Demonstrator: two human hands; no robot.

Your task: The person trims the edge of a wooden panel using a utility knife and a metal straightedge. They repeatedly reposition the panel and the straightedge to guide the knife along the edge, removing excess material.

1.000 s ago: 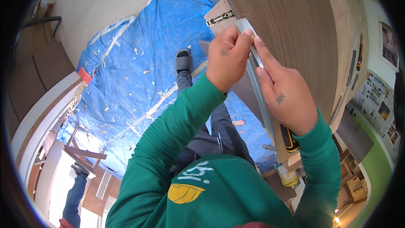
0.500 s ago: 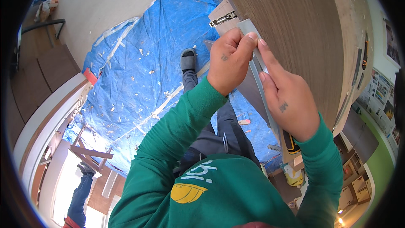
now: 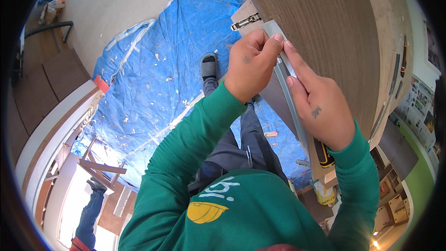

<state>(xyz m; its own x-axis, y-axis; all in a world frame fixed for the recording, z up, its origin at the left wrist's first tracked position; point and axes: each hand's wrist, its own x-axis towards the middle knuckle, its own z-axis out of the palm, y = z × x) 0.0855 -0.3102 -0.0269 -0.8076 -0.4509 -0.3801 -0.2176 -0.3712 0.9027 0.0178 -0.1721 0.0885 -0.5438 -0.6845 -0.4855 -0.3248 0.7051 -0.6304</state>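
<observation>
A long grey edge strip (image 3: 290, 97) runs along the near left edge of a brown wood-grain panel (image 3: 334, 42). My left hand (image 3: 254, 65) is closed on the strip close to its far end, thumb pressed against it. Just to the right, my right hand (image 3: 323, 109) pinches the same strip, its forefinger reaching up to the left thumb. Part of the strip is hidden under my fingers. Beyond my left hand, a metal hinge (image 3: 246, 21) is fixed to a lighter board. A yellow and black tool (image 3: 324, 153) lies below my right hand.
A blue tarp (image 3: 134, 79) with scattered scraps covers the floor on the left. Another yellow-black tool (image 3: 403, 58) and dark strips (image 3: 394, 76) lie along the panel's right side. A wooden frame piece (image 3: 102, 166) stands lower left, near another person's leg (image 3: 88, 214).
My right hand has shifted very slightly, its wrist turning a little outward. Both hands stay on the strip, and my view has moved slightly.
</observation>
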